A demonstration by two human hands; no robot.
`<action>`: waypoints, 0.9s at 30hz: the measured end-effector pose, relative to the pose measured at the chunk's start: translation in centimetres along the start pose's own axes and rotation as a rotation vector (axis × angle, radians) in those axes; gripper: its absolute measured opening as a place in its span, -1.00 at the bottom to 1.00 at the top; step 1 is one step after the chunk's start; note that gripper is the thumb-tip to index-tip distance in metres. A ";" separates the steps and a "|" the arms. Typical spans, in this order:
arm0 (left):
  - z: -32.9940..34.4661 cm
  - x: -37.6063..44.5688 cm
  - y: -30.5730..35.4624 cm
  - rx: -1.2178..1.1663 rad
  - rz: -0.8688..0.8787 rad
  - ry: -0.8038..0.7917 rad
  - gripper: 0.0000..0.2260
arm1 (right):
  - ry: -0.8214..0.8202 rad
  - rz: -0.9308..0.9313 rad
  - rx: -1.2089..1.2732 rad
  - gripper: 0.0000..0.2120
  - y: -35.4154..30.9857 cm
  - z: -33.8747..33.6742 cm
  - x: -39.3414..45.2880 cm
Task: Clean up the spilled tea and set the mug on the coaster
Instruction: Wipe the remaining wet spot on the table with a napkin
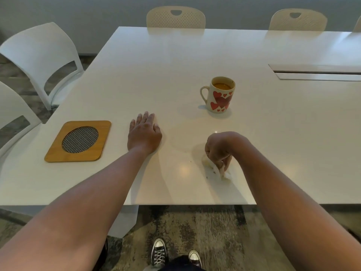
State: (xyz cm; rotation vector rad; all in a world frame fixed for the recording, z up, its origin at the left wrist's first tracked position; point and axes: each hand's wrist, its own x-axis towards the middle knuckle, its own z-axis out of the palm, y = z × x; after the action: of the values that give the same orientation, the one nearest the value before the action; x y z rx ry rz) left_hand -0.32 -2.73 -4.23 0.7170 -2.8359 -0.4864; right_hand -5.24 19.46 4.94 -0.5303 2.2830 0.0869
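Right hand (219,148) well to the near side of the mug (220,94), wrist bent, fingers curled down and pinching a crumpled white tissue (218,169) against the white table (136,75). Tissue bunched under the fingertips, its loose end trailing toward the near table edge; a few dark specks just beside it on the tabletop. Left hand (144,133) nearer than the mug and to its left, flat on the table, palm down, fingers straight and close together, thumb alongside, holding nothing. Mug upright, white with red hearts, handle pointing left, brown tea inside, standing on bare tabletop. Wooden coaster (78,141) with an oval mesh centre far to the left of the mug and nearer, beyond the left hand, nothing on it. White chairs (43,61) left of the mug past the table edge; dark sneakers (159,253) on patterned carpet below.
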 end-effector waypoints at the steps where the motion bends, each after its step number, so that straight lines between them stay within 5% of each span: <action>1: 0.0 0.0 0.0 0.002 0.000 -0.001 -0.51 | -0.009 -0.013 0.041 -0.72 -0.4 0.4 -0.1; 7: -0.1 0.0 0.0 0.002 0.000 -0.003 -0.51 | 0.094 -0.096 0.302 -0.76 -3.1 2.3 0.0; 17: -0.1 -0.1 0.0 -0.008 0.005 -0.007 -0.51 | 0.639 -0.218 0.766 -0.85 -4.5 1.7 2.7; 23: -0.1 0.1 0.0 -0.010 0.003 -0.004 -0.51 | 0.508 -0.232 1.209 -0.81 -2.0 -0.2 3.6; 27: -0.1 0.0 0.0 -0.013 0.001 -0.004 -0.51 | 0.517 -0.212 1.139 -0.77 -0.9 0.0 3.9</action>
State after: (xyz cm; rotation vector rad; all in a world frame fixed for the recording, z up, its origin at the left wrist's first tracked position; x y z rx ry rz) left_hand -0.31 -2.81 -4.11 0.7125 -2.8343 -0.5062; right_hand -7.25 17.24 2.26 -0.1630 2.2629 -1.4977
